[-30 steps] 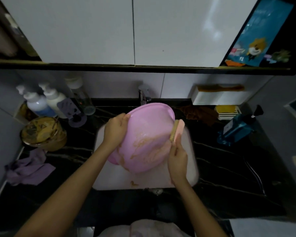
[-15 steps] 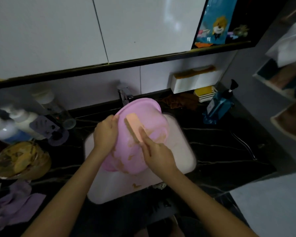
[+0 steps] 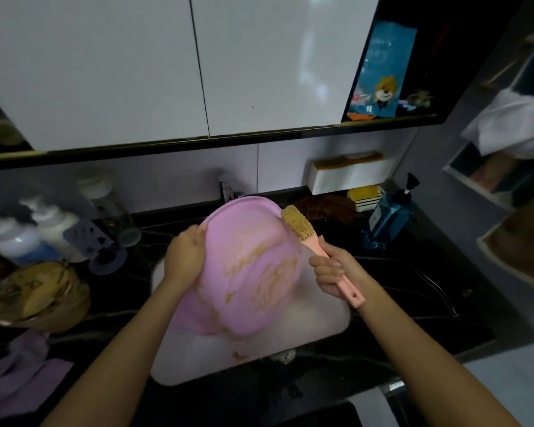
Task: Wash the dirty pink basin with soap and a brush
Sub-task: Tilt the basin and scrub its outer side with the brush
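The pink basin is tilted over the white sink, its underside toward me and smeared with brown streaks. My left hand grips its left rim. My right hand is closed on the pink handle of a brush. The tan bristle head of the brush touches the basin's upper right edge. A blue soap pump bottle stands on the counter to the right.
Black marble counter around the sink. On the left stand white pump bottles, a dirty brown bowl and a purple cloth. Behind the basin is a tap. Behind right sit a brown rag and a yellow sponge tray.
The brush has moved from the middle of the basin's underside to its upper right edge, bristles now showing. My left hand keeps its grip on the rim. The camera has swung.
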Demonstrator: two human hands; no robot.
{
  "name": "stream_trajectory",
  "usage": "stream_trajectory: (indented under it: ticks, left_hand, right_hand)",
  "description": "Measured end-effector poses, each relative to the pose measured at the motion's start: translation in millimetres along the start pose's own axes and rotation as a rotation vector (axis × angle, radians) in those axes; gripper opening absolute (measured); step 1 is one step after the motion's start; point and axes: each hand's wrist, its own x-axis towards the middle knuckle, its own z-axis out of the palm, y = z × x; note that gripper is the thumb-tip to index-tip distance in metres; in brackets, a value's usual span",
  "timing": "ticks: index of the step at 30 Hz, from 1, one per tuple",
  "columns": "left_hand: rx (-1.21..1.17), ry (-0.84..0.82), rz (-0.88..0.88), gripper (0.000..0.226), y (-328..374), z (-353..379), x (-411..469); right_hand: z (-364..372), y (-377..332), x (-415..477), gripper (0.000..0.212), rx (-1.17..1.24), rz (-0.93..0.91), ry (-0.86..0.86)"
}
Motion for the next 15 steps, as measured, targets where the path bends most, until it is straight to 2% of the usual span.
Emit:
stream_trajectory:
  ticks: [2,4,6,7,9,11,13,15]
  left_hand:
    - [-0.03,0.004,-0.02,0.041,0.7,4.1,-5.5]
    - [-0.038,0.029,-0.034,0.041,3.6,7.9,-10.9]
    - [-0.03,0.044,-0.032,0.041,6.1,10.9,-15.8]
    - [-0.024,0.045,-0.022,0.042,6.9,12.1,-18.1]
    - [0.006,0.066,0.014,0.043,6.5,14.5,-20.0]
    - [0.055,0.087,0.041,0.042,6.8,15.2,-19.4]
    - [0.094,0.097,0.053,0.042,5.4,17.3,-18.8]
    - [0.127,0.112,0.041,0.043,1.5,19.4,-14.4]
  right_hand:
    - [-6.1,1.3,-3.3,0.025,0.036,0.03,-0.122]
    - [-10.2,-2.2,-7.1,0.026,0.062,0.061,-0.174]
    - [-2.1,-6.9,-7.5,0.026,-0.015,0.039,-0.045]
    - [3.7,-9.5,-5.7,0.026,-0.117,-0.018,0.125]
    - [11.7,-15.3,6.3,0.032,-0.517,-0.238,0.469]
    - [18.9,-17.9,19.4,0.034,-1.071,-0.506,0.669]
    - [15.0,-7.3,26.0,0.038,-1.588,-0.641,0.735]
    - [7.0,22.5,24.5,0.046,-1.895,-0.681,0.725]
